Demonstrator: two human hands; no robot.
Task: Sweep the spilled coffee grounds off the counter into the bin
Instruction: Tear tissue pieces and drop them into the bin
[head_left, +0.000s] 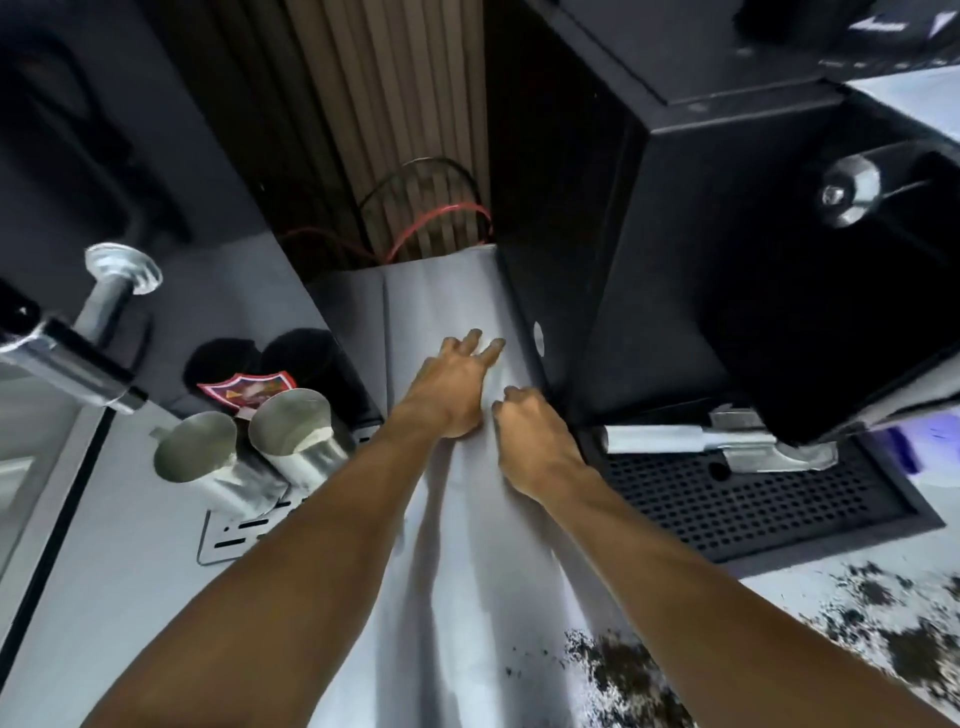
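Currently, item by item, placed against the black espresso machine (753, 249).

Coffee grounds (618, 670): scattered on the counter (130, 597) nearer the camera than the machine's drip tray (737, 499); more lie off to the right.

Left hand (447, 395): grip spread, fingers flat on the counter just left of the machine's base.

Right hand (535, 441): grip curled closed, touching the base corner; contents not discernible.

Steel pitchers (244, 452): well left of the machine.

Bin: not in view.

Risks: both forearms pass over the grounds, so a dropped arm could smear or scatter them; bare-hand sweeping may push grounds under the drip tray; a wide left swing could knock a pitcher.
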